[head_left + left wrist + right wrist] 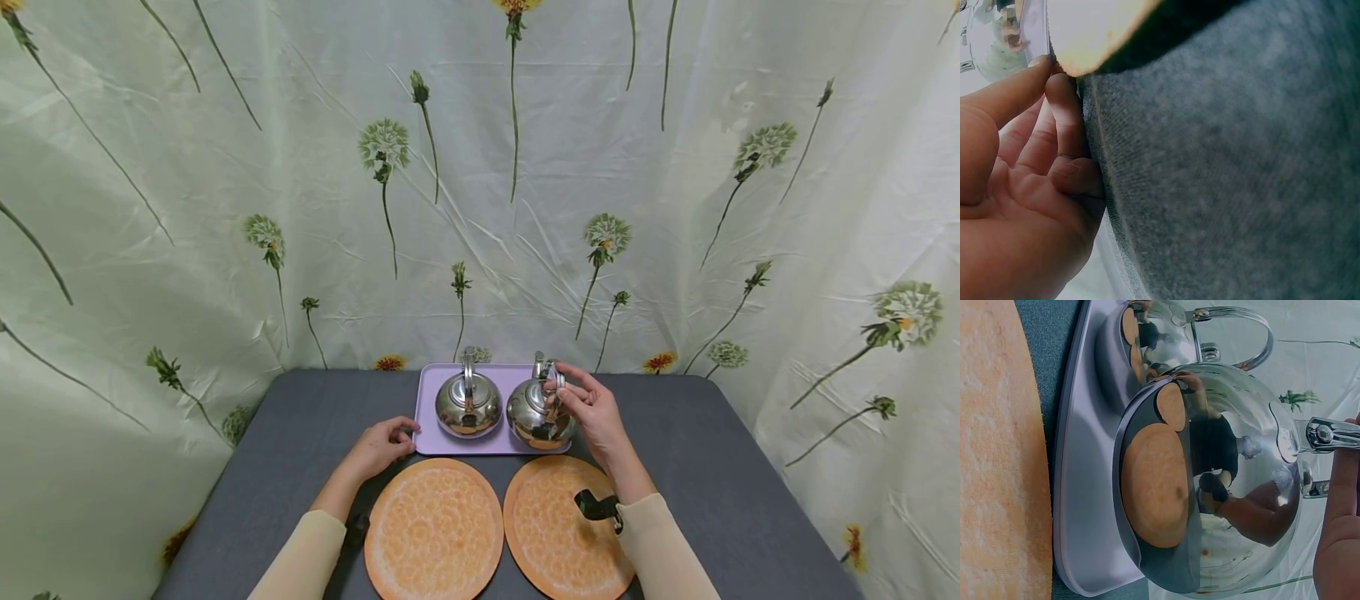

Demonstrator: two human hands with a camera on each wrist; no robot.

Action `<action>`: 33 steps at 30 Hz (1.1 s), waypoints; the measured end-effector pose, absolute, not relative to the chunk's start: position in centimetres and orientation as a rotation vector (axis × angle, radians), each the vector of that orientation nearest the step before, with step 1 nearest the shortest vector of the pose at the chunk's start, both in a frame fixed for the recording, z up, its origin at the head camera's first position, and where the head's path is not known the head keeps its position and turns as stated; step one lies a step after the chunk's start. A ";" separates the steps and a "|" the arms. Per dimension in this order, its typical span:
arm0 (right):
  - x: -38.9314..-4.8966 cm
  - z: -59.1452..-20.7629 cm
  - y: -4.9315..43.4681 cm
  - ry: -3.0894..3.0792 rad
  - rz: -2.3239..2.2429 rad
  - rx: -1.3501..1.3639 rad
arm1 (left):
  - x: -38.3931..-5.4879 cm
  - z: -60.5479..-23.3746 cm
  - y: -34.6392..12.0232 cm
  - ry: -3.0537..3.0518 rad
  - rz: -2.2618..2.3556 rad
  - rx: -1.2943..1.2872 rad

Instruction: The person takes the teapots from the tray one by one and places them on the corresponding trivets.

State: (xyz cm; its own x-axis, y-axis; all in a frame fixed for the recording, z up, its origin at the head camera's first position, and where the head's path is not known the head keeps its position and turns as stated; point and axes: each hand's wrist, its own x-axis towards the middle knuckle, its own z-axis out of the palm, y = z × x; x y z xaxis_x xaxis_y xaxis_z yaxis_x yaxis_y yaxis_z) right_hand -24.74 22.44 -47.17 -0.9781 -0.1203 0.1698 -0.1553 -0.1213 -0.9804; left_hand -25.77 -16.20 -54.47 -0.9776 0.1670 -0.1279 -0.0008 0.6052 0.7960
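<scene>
Two shiny metal kettles stand side by side over a lilac tray (426, 392). My right hand (597, 419) grips the arched handle of the right kettle (534, 423), fingers and thumb around its upper part. That kettle overlaps the tray's front right corner in the head view, and in the right wrist view its round body fills the middle. The left kettle (452, 410) sits on the tray with its handle upright, untouched. At the tray's left edge my left hand (380, 448) pinches the rim between thumb and fingers, as the left wrist view shows close up.
Two round orange placemats, the left placemat (435, 529) and the right placemat (551, 525), lie in front of the tray. A dark grey cloth (727, 492) covers the table. Behind it hangs a pale curtain (322, 150) with dandelion prints.
</scene>
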 end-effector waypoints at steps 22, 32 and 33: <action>-23.4 -46.5 22.5 -2.023 2.327 0.368 | -25.8 -54.4 -16.3 2.636 1.311 0.142; -22.9 -46.3 22.4 -1.991 2.324 0.418 | -25.8 -54.5 -16.3 2.630 1.325 0.128; -22.8 -46.3 22.4 -1.986 2.323 0.418 | -25.8 -54.5 -16.3 2.632 1.322 0.131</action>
